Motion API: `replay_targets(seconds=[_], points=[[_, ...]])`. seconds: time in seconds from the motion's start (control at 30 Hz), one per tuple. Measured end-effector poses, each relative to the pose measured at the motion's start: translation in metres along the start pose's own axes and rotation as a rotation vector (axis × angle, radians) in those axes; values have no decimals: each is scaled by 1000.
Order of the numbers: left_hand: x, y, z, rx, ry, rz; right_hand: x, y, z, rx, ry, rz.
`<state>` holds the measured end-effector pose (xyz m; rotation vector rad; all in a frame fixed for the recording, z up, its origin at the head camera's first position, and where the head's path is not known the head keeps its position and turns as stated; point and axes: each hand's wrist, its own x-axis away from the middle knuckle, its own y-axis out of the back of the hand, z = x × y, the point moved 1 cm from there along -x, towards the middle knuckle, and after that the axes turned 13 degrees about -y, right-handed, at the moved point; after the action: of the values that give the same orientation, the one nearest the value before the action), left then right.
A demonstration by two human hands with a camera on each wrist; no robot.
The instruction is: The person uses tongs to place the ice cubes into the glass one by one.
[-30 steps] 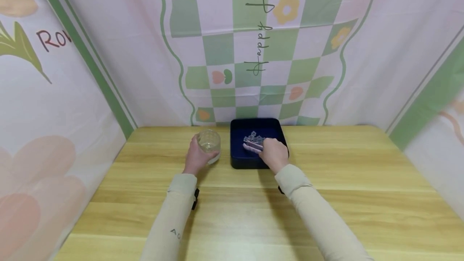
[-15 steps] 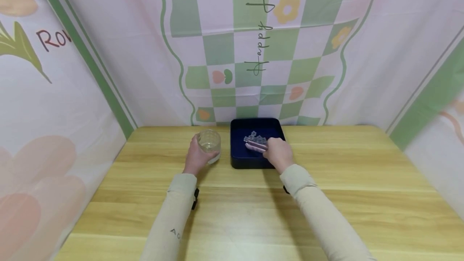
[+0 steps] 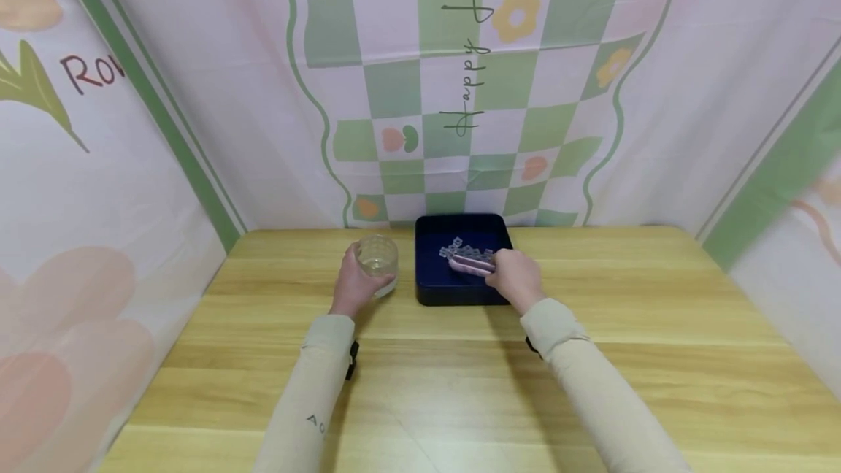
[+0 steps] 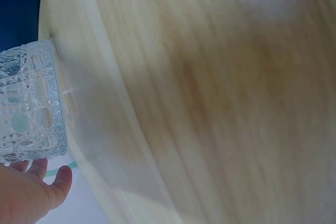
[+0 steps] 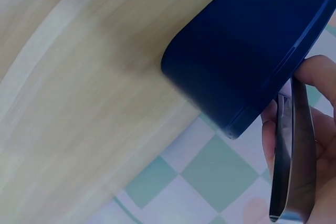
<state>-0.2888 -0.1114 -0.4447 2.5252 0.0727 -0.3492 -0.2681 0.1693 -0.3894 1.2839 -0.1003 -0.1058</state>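
A clear cut-glass tumbler (image 3: 379, 258) stands on the table, its faceted wall (image 4: 29, 100) filling the left edge of the left wrist view. My left hand (image 3: 357, 285) holds it from the left, thumb on the near side. Metal tongs (image 3: 471, 265) are gripped in my right hand (image 3: 517, 277); their bent end (image 5: 293, 182) shows in the right wrist view. The tips of the tongs reach down among clear cubes (image 3: 456, 248) heaped in a dark blue tray (image 3: 427, 296). In the right wrist view the tray's wall hides the tips.
The wooden table (image 3: 420, 385) carries the tray and tumbler near its back edge. A patterned curtain (image 3: 394, 86) hangs right behind the tray, and more cloth hangs at both sides.
My right hand has shifted to the right with the tongs, whose tips have slid slightly right inside the tray. My left hand and the tumbler have stayed put.
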Motion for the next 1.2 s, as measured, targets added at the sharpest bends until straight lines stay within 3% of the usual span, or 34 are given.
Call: replay_targets(seconds=[0.47, 1.2], points=[[0, -1, 2, 13, -12, -1, 1, 4, -10, -16, 27, -29], [-1, -2, 1, 90, 25, -3, 2, 13, -10, -80, 59, -164]])
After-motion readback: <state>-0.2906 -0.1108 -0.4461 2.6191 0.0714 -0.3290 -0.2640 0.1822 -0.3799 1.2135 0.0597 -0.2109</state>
